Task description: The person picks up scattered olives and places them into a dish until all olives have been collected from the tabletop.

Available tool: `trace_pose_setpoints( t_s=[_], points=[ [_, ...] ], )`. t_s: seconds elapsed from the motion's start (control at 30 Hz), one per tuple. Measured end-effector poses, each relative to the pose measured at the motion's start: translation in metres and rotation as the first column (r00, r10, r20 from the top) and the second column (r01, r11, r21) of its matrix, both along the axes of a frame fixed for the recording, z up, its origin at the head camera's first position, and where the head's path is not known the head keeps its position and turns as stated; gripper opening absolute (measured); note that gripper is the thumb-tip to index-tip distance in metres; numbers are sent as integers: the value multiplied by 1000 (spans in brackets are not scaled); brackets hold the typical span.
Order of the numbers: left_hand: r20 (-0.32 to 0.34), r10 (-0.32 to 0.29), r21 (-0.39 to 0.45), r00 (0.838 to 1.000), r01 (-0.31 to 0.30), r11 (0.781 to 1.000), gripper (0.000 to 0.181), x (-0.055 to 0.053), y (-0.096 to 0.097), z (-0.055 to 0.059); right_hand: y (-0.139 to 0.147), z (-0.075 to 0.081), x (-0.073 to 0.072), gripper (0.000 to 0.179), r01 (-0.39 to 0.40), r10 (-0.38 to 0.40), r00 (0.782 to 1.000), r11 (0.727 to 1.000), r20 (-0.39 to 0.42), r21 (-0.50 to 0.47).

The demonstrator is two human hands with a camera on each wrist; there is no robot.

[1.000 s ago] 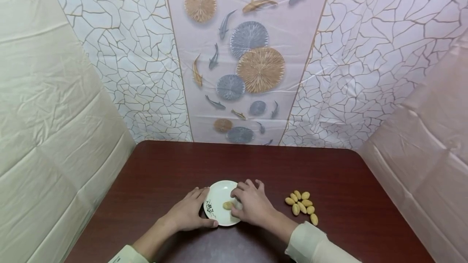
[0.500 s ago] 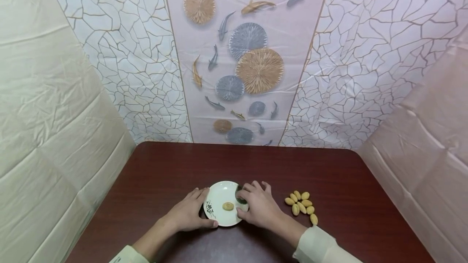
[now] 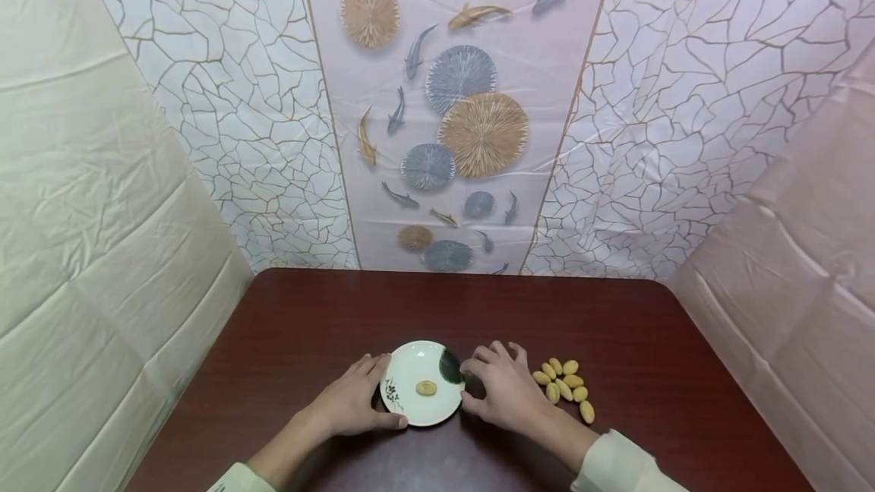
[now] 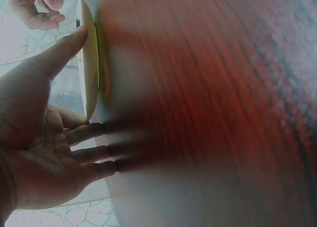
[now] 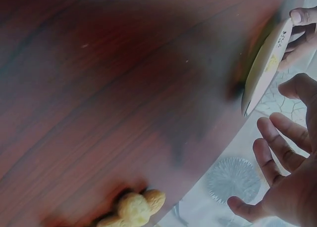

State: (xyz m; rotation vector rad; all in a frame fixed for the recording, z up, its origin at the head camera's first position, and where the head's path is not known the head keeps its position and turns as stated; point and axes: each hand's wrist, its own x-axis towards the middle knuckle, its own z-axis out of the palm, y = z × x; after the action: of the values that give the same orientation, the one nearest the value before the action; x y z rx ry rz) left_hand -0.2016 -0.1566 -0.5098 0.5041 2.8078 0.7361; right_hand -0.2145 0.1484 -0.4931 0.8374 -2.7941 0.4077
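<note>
A small white plate [image 3: 421, 351] with a dark green patch and a floral print lies on the table. On it rests one yellow-brown, nut-like oval piece [image 3: 426, 388]. My left hand [image 3: 352, 395] is at the plate's left side, thumb and forefinger touching the rim, the other fingertips down on the table in the left wrist view. Just right of the plate hovers my right hand [image 3: 506, 389], fingers loosely bent, holding nothing. Several similar oval pieces [image 3: 563, 388] lie in a loose cluster beyond it.
The dark red-brown wooden table [image 3: 307, 310] has rounded far corners. A patterned cloth [image 3: 444, 203] hangs behind it, and pale cloth sheets [image 3: 137, 249] stand at both sides.
My right hand has drawn back rightward from over the plate, uncovering the oval piece and the green patch. My left hand has stayed at the rim.
</note>
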Motion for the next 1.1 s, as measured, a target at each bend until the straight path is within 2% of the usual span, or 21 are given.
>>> trace_pose_setpoints(
  t_s=[0.33,0.73,1.1],
  points=[
    [-9,-2,3,1000,2,1000,125,0,-2,2,20,4,5,25,55,-55,998,998,-7,35],
    [-6,-4,10,1000,4,1000,124,0,-3,1,41,3,15,28,101,-100,994,994,-36,34],
    [-13,-5,24,1000,6,1000,124,1,-1,-2,67,2,19,31,127,-121,987,991,-110,50]
  ],
)
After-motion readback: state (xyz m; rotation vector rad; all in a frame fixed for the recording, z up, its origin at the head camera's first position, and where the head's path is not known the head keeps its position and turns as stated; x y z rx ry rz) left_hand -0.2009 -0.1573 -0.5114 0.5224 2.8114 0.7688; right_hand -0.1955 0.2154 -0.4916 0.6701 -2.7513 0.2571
